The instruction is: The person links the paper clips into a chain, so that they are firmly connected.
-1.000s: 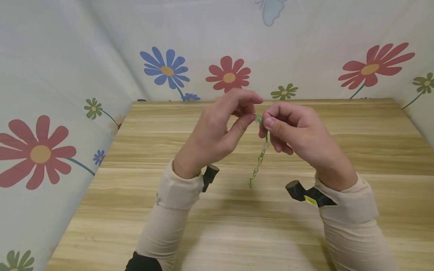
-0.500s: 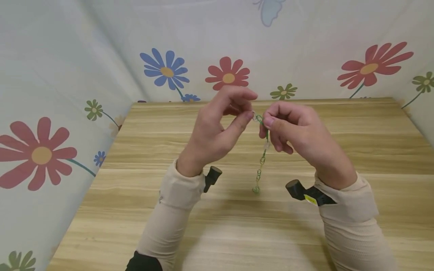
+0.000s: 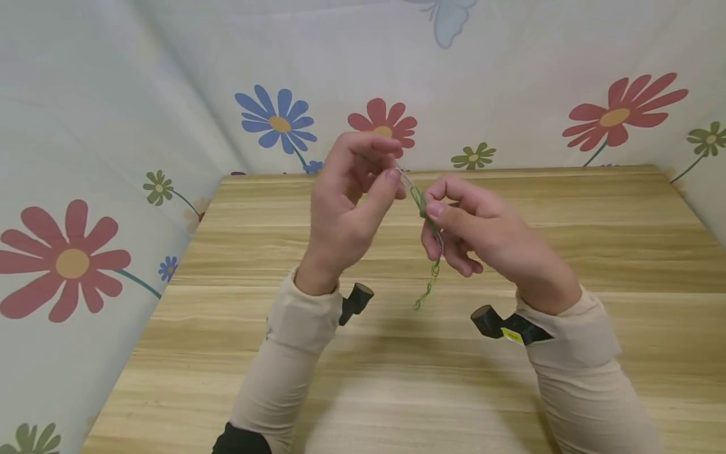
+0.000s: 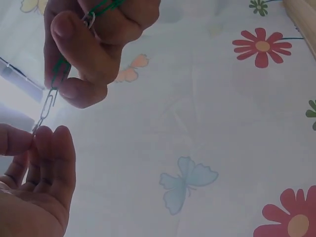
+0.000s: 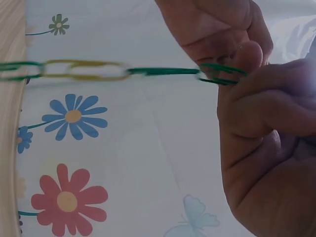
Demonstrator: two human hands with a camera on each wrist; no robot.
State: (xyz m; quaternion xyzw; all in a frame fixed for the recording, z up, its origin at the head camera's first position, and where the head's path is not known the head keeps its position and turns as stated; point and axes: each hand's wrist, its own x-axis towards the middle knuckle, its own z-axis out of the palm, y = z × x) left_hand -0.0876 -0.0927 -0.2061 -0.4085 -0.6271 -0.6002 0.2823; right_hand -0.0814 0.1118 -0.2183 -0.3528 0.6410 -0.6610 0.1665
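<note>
A chain of linked paper clips [image 3: 435,270] hangs between the two hands, its lower end dangling above the table. My left hand [image 3: 348,211] pinches a silver paper clip [image 4: 48,104] at the upper end between thumb and fingers. This clip is linked to a green paper clip [image 3: 416,197], which passes into the grip of my right hand [image 3: 482,230], held by thumb and index finger. The right wrist view shows a yellow paper clip [image 5: 84,62] and an edge-on green one [image 5: 163,71] further down the chain. Fingers hide part of the chain.
Below the hands lies a wood-grain table [image 3: 227,353]. A white curtain [image 3: 510,63] printed with flowers stands behind it and along its sides. Black camera mounts [image 3: 357,299] sit at both wrists.
Both hands have shifted left, the left one further and upward, so the gap between them has widened. More of the silver clip shows, and the chain's tail has swung.
</note>
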